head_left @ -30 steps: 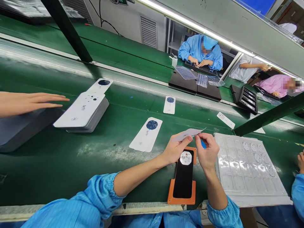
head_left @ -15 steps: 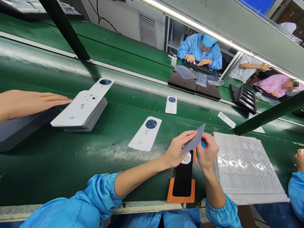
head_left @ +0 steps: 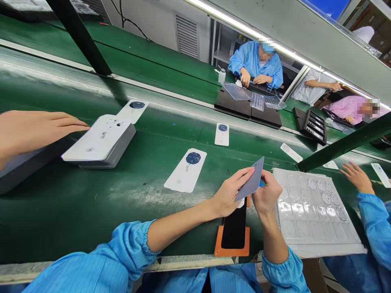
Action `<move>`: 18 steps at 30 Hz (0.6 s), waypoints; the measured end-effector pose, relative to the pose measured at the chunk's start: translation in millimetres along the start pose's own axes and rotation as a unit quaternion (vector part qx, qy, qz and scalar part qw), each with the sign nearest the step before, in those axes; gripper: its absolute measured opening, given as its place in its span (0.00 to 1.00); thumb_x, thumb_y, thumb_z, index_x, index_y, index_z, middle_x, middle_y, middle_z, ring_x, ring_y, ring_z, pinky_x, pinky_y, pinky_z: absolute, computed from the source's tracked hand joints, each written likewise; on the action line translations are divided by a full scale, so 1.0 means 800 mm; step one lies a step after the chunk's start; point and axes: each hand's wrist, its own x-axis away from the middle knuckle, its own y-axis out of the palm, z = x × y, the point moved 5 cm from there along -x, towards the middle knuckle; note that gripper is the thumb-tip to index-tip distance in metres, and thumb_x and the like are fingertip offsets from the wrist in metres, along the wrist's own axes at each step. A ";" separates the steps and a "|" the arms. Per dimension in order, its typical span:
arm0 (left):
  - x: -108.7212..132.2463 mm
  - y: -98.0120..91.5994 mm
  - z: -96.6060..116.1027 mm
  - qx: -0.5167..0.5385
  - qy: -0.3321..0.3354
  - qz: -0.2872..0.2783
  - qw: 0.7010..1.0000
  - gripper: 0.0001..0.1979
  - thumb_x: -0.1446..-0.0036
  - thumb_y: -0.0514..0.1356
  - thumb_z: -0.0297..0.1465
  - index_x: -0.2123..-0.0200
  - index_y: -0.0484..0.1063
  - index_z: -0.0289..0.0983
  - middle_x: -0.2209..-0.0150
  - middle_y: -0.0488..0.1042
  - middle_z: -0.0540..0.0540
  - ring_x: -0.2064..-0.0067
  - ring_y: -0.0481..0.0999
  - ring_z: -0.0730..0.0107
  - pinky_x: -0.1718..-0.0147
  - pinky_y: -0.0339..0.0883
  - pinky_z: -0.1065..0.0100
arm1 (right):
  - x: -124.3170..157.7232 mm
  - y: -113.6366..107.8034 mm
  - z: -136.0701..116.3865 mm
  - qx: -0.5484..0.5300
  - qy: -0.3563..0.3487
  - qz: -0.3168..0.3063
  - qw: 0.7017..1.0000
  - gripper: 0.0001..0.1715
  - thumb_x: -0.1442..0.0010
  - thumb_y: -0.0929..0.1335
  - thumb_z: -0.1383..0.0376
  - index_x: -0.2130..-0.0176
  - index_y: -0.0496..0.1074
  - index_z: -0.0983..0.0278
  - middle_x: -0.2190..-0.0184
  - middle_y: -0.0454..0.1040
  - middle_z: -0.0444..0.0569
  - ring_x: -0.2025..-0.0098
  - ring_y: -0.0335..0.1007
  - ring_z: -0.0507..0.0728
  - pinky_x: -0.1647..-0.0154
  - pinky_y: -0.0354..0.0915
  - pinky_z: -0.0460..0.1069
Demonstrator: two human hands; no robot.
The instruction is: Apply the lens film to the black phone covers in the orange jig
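My left hand (head_left: 229, 193) pinches a thin phone back panel (head_left: 251, 181), held up at a tilt with its plain grey side towards me. At the panel's right edge, the curled fingers of my right hand (head_left: 267, 193) are closed on it; their tips are partly hidden. A small blue patch (head_left: 261, 184) shows between the panel and my right hand. Below both hands lies an orange fixture (head_left: 218, 246) with a black phone-shaped insert (head_left: 234, 232). A white round piece (head_left: 241, 203) at the insert's top is mostly covered by the panel and my left hand.
White panels with dark discs (head_left: 186, 173) lie on the green belt (head_left: 128, 219). A panel stack (head_left: 97, 140) is near a co-worker's hand (head_left: 45, 126) at left. A clear tray (head_left: 308, 232) of round pieces stands right, beside another co-worker's hand (head_left: 359, 177). A green post (head_left: 339, 148) slants behind.
The panel in my hands has turned and shifted slightly, hiding more of the white round piece. At right, a co-worker's hand has reached forward over the belt, and another white panel shows there.
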 end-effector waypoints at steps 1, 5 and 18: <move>-0.001 0.000 -0.001 0.013 -0.017 0.009 1.000 0.24 0.33 0.53 0.35 0.35 0.63 0.41 0.35 0.63 0.40 0.36 0.66 0.54 0.37 0.62 0.55 | -0.001 0.001 0.004 -0.003 0.015 -0.006 1.000 0.08 0.41 0.67 0.63 0.67 0.76 0.63 0.70 0.79 0.47 0.68 0.75 0.55 0.65 0.70 0.50; -0.006 -0.012 -0.020 0.086 -0.181 0.080 0.976 0.21 0.34 0.54 0.44 0.49 0.77 0.38 0.49 0.79 0.41 0.45 0.76 0.52 0.44 0.69 0.55 | -0.013 -0.005 0.049 0.027 0.109 -0.019 0.993 0.10 0.45 0.67 0.62 0.70 0.77 0.63 0.73 0.79 0.47 0.70 0.75 0.57 0.64 0.69 0.50; 0.034 -0.082 -0.005 -0.015 -0.273 0.033 0.961 0.17 0.38 0.58 0.41 0.55 0.81 0.38 0.54 0.81 0.42 0.50 0.79 0.51 0.49 0.73 0.58 | 0.014 -0.051 0.137 0.163 0.190 -0.253 0.935 0.15 0.45 0.68 0.63 0.81 0.68 0.61 0.84 0.70 0.45 0.77 0.68 0.55 0.73 0.60 0.48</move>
